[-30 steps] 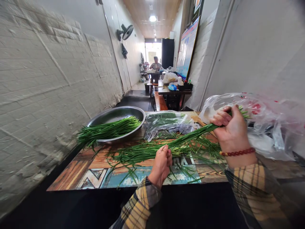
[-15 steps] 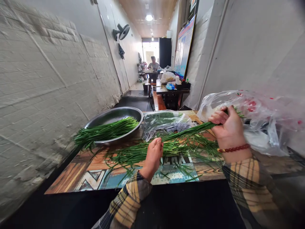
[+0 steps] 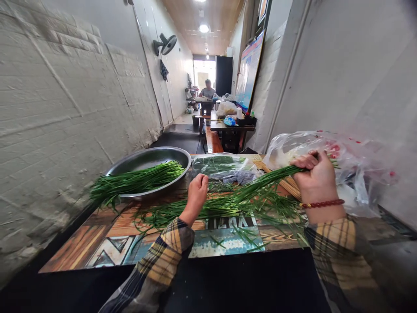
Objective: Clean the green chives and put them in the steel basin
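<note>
My right hand (image 3: 314, 174) is closed around the pale ends of a bunch of garlic chives (image 3: 269, 180), lifted at the right; their green leaves slope down to the left. My left hand (image 3: 197, 193) is held in a fist left of that bunch, apart from it. Whatever may be inside its fingers is hidden. Loose garlic chives (image 3: 224, 204) lie below on the wood-patterned table (image 3: 74, 243), with bits of leaf scattered near the front edge. At the left, a metal basin (image 3: 146, 152) holds another bundle of chives, its leaves hanging over the rim.
A clear plastic bag (image 3: 224, 163) with greens lies behind the loose chives. Beside my right hand are wooden sticks (image 3: 289, 187) and a large white plastic bag (image 3: 355, 174). Farther back stand a dark table (image 3: 228, 126), an orange bench (image 3: 213, 140) and a seated person (image 3: 207, 90).
My left hand has moved left and slightly up, away from the bunch. The bunch's leaves now hang lower from my right hand, which stays closed. The view has shifted slightly.
</note>
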Demonstrator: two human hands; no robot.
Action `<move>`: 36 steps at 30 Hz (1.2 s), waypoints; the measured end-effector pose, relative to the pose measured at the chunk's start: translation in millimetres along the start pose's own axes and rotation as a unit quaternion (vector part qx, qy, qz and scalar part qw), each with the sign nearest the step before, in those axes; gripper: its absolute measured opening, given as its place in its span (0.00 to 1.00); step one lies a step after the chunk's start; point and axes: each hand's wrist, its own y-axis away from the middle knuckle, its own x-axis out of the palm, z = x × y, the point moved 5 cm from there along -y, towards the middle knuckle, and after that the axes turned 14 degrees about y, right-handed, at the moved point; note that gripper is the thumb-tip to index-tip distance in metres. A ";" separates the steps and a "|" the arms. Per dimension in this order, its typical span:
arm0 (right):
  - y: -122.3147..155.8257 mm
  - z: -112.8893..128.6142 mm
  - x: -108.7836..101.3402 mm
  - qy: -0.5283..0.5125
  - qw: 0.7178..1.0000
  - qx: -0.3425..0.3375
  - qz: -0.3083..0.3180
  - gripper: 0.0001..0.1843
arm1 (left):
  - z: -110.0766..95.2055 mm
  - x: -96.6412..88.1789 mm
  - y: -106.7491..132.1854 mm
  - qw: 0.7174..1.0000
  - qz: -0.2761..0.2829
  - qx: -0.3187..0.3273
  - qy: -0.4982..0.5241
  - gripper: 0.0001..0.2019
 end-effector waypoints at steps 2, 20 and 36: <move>0.7 -3.5 -1.4 0.002 1.000 0.002 -0.007 0.21 | -10.5 8.6 -4.6 0.993 0.052 0.055 -0.085 0.06; 24.5 -28.5 22.3 0.050 0.998 0.012 0.024 0.19 | -54.2 70.2 66.7 0.988 0.131 0.079 0.033 0.04; 24.0 -7.9 17.7 0.073 0.996 -0.013 0.048 0.17 | 7.5 45.3 82.0 0.989 0.101 -0.084 0.074 0.10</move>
